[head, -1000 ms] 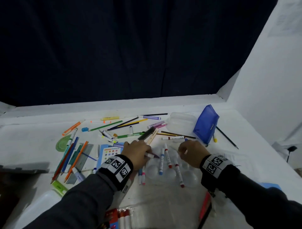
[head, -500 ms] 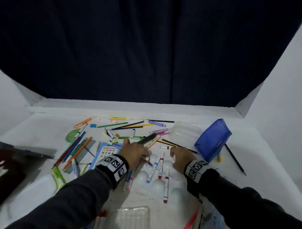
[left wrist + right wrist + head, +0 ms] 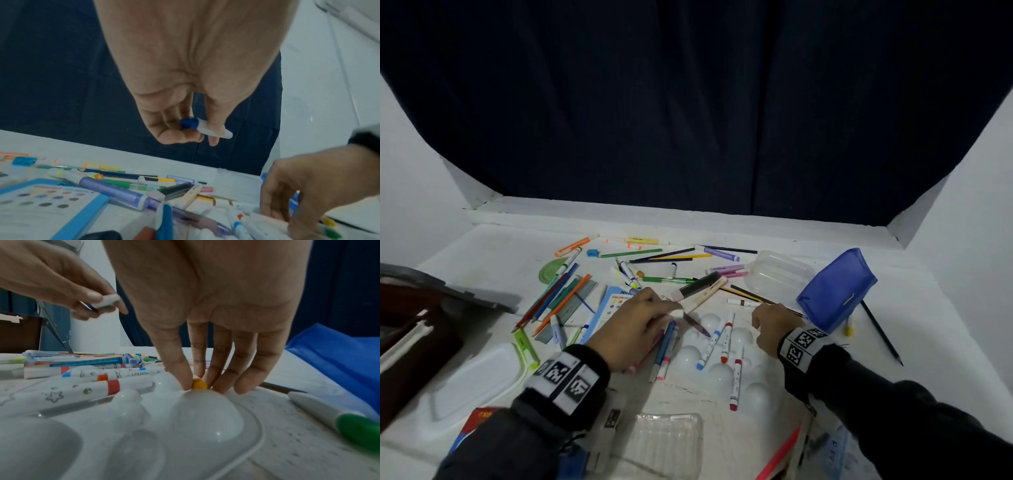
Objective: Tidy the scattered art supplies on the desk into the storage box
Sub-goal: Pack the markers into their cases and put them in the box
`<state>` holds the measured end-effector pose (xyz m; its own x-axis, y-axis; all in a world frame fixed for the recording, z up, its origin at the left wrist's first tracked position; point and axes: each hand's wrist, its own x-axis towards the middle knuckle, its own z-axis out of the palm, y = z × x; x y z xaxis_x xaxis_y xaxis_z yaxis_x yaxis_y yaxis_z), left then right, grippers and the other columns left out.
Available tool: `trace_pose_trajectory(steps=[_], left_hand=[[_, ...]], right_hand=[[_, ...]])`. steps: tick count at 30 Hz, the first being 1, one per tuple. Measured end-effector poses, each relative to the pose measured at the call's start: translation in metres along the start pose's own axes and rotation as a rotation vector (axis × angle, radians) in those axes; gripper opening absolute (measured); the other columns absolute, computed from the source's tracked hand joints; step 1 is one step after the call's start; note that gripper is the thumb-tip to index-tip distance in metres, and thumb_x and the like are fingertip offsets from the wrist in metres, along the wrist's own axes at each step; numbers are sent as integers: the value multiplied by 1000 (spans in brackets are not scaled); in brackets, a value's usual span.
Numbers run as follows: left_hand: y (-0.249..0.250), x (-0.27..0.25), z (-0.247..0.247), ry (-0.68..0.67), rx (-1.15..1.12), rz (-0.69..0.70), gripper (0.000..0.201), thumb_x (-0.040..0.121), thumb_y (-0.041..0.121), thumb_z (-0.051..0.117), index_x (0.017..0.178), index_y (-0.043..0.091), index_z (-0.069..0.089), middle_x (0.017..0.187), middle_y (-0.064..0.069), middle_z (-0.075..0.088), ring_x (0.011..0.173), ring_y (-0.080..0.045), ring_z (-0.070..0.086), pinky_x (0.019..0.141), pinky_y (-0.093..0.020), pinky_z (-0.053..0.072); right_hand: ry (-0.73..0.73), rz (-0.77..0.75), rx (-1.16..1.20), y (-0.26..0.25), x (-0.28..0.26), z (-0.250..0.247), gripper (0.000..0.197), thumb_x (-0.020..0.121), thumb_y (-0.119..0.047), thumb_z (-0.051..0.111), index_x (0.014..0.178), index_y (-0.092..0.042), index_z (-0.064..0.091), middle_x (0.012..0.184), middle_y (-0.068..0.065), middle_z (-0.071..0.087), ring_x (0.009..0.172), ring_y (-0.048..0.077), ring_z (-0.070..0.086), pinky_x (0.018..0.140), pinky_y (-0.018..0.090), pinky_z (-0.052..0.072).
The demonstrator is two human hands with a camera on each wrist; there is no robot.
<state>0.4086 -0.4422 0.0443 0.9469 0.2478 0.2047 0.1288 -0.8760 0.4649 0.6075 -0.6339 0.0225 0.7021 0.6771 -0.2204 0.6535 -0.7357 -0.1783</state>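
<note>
My left hand hovers over the near-left of a white domed paint palette and pinches a white marker with a blue end between thumb and fingers. My right hand points down at the palette's far edge. Its fingertips pinch a small yellow-orange cap; whatever that cap is attached to is hidden. Several white markers lie across the palette. More pens and pencils are scattered behind it. A clear plastic box stands at the back right.
A blue pouch stands right of my right hand, a black pencil beyond it. A white lid with a green latch and a dark case lie left. A clear tray sits at the near edge. A green-capped marker lies close by.
The head view has swung, so the desk now sits lower in frame. My left hand keeps hold of its marker. My right hand stays at the palette's far edge.
</note>
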Motion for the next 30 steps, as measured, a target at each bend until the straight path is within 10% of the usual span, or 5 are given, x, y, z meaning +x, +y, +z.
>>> trace_pose_trajectory(steps=[9, 15, 22, 30], left_hand=[[-11, -91, -44, 141, -185, -120, 37, 93, 12, 66, 124, 31, 66, 94, 8, 57, 89, -9, 56, 74, -13, 45], [-8, -137, -50, 243, -670, -330, 39, 72, 4, 84, 98, 29, 69, 86, -9, 68, 70, -19, 62, 74, -32, 57], [-15, -154, -46, 171, -876, -453, 18, 75, 8, 80, 91, 15, 75, 90, -22, 72, 87, -36, 71, 82, -33, 59], [-22, -162, -27, -86, -563, -284, 16, 86, 21, 75, 102, 24, 79, 83, 8, 74, 74, -10, 72, 75, -26, 57]], right_hand=[[259, -144, 377, -44, -28, -2, 20, 75, -19, 73, 93, -11, 76, 96, 2, 67, 89, 14, 60, 79, 23, 48], [168, -220, 719, -90, -71, 11, 14, 65, -17, 79, 78, -24, 79, 78, -11, 71, 76, 4, 65, 74, 18, 52], [36, -207, 903, -128, -105, 46, 17, 66, -17, 86, 78, -25, 78, 77, 1, 70, 66, 6, 62, 72, 23, 54], [-7, -124, 870, -138, -128, 61, 15, 72, -13, 79, 76, -27, 79, 81, -6, 70, 77, 7, 66, 77, 18, 54]])
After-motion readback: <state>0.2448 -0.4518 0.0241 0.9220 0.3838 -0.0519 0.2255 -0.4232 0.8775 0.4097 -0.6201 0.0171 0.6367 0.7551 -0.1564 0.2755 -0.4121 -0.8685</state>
